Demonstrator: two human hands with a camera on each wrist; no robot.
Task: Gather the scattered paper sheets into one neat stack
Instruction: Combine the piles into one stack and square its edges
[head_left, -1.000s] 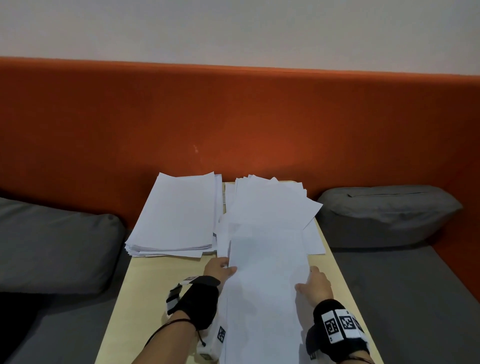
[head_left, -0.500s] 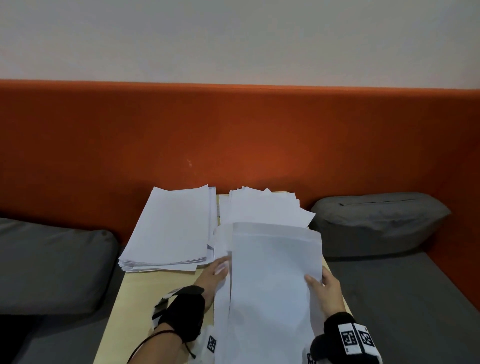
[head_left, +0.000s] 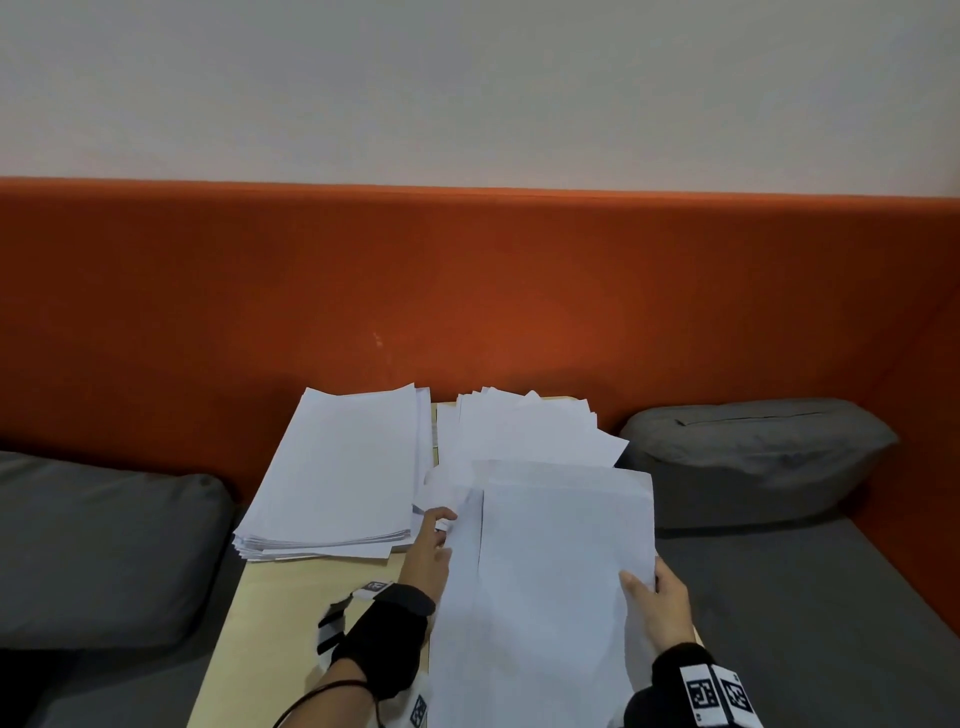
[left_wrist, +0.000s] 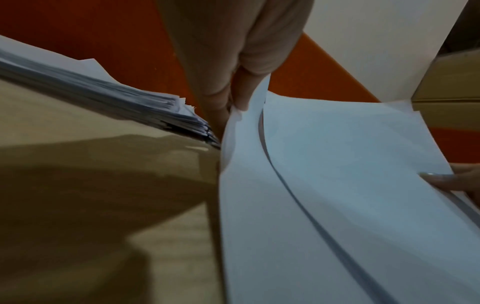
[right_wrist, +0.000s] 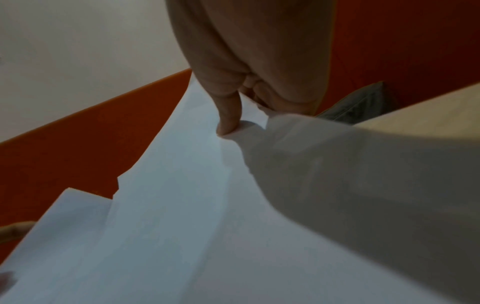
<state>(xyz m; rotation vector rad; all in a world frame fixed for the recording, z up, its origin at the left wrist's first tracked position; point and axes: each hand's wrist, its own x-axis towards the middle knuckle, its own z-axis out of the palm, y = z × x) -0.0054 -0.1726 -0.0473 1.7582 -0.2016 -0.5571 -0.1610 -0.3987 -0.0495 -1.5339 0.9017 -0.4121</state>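
A bundle of white sheets (head_left: 550, 577) is lifted off the table, held between both hands. My left hand (head_left: 434, 540) pinches its left edge (left_wrist: 241, 115); my right hand (head_left: 652, 597) grips its right edge, thumb on top (right_wrist: 228, 121). A tall neat stack of paper (head_left: 343, 467) lies at the table's far left, its edge close to the left hand (left_wrist: 155, 111). Loose fanned sheets (head_left: 530, 431) lie at the far right of the table, partly hidden behind the lifted bundle.
The light wooden table (head_left: 291, 603) is narrow. Grey cushions lie on the left (head_left: 104, 551) and on the right (head_left: 753, 457). An orange padded backrest (head_left: 467, 291) runs behind the table.
The sheets lay flat under both hands a second ago; both hands have now taken them by the edges and raised them. The head view has tilted up slightly.
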